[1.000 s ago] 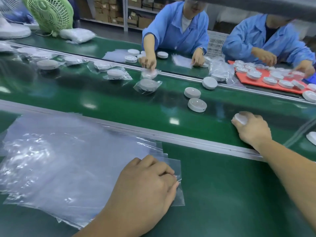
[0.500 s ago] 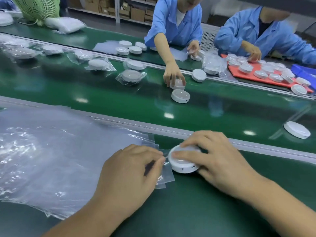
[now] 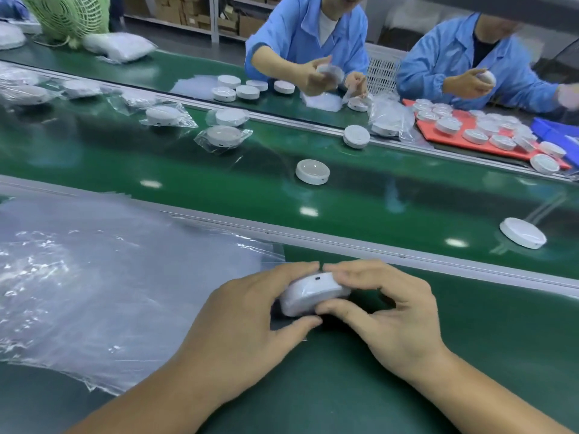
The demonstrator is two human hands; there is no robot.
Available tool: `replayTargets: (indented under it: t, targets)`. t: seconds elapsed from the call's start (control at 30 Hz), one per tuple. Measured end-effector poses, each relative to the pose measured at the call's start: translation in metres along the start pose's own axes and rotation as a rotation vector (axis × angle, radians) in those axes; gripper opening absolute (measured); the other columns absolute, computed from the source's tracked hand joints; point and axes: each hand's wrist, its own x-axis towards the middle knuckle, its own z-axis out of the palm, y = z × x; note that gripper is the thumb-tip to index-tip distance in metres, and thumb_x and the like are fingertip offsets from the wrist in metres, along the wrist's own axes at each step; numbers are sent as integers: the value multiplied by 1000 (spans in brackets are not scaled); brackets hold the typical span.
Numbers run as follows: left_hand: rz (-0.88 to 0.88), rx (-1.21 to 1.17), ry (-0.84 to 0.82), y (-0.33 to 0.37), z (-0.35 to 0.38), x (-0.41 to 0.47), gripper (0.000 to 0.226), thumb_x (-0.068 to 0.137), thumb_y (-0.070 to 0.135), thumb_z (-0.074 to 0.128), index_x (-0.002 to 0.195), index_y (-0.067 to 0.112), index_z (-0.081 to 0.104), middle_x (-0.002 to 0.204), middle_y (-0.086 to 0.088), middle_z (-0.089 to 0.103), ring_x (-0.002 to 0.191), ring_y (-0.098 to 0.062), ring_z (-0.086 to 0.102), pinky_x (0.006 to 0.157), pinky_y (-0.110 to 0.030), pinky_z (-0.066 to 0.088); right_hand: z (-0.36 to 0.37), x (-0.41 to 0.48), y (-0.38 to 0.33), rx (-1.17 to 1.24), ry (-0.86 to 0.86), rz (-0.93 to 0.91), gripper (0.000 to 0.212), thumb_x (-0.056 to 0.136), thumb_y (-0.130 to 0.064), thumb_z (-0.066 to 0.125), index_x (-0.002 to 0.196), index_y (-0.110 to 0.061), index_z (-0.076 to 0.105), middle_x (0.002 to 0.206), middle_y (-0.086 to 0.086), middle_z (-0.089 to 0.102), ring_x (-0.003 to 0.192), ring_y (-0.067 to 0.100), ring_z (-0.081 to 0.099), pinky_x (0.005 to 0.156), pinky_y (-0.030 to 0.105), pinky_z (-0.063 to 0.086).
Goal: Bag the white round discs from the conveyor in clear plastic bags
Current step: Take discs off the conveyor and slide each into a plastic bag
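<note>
Conveyor belt [image 3: 188,170] glossy dark green, dotted with white light spots; worktop [image 3: 344,386] in front a flatter, duller green. Rail [image 3: 344,242] between them plain silver-grey. Nearest disc [image 3: 308,292] white, with one small dark slot on its rim. Stack of bags [image 3: 94,277] colourless, flecked with white glints. Domed disc [image 3: 312,172] on the belt white with a greyish top. Tray [image 3: 463,136] orange-red, with a blue bin [image 3: 557,130] beside it. Fan [image 3: 69,14] pale green. Coats [image 3: 344,36] light blue.

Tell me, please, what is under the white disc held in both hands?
Under the white disc, a corner of the clear bags and the green table show. The left hand and right hand grip it; their fingers and shadow hide the rest.
</note>
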Motion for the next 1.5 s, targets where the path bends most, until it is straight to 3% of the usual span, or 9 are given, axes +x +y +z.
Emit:
replayTargets:
  t: [0.2,0.4,0.5,0.6,0.7,0.8,0.93,1.13,1.5]
  targets:
    - [10,-139,38,1,-1,3,66,79,48,78,134,61,43,117,39,59,98,9,64,78,-7,49,3,6,-10,154,60,207,27,73,-49,87,98,-41,80,99,-15,79,104,17,73,92,26,55]
    - [90,166,84,3,-3,3,42,89,40,72,128,46,57,109,29,66,96,9,58,79,-11,48,-10,15,4,284,329,538,22,92,-26,74,104,-44,75,112,-14,75,100,7,71,78,20,56]
    - [134,303,-73,8,-1,3,43,86,77,50,104,44,73,100,29,69,99,6,57,83,-23,51,-19,22,20,466,316,878,26,105,-21,55,104,-32,78,110,-3,73,88,18,66,58,27,51]
    - [153,284,-110,7,1,3,57,98,72,27,93,42,76,102,33,69,103,5,57,86,-27,50,-27,23,27,499,225,938,32,94,-27,48,105,-29,78,110,8,67,84,21,60,59,30,46]
    - [131,305,-93,2,2,5,38,99,58,42,97,42,77,102,34,68,103,4,58,88,-28,51,-25,15,21,286,52,723,36,79,-26,49,100,-35,77,107,-7,71,96,16,60,76,31,45]
    - [117,311,-84,0,4,6,18,87,47,62,90,41,78,96,31,70,96,3,60,82,-27,53,-21,6,12,-70,-95,187,23,87,-24,63,104,-38,70,105,-16,70,99,11,67,84,21,49]
    - [14,181,4,-1,1,7,16,87,42,59,90,41,75,96,34,67,96,6,60,80,-21,52,-23,0,10,-341,-138,-402,31,85,-2,78,107,-23,72,116,-9,73,102,19,69,80,41,51]
    - [-189,-61,230,-6,0,8,10,89,33,69,86,40,75,96,36,67,96,7,64,84,-19,52,-25,0,15,-437,-108,-452,26,84,5,75,91,-19,84,117,-8,75,100,25,67,77,40,53]
    - [-240,-19,310,-1,-4,5,15,86,54,56,93,49,68,99,41,63,100,11,59,80,-28,55,-21,0,13,-397,-136,-493,18,78,11,81,89,-3,82,113,5,76,104,30,71,88,32,57]
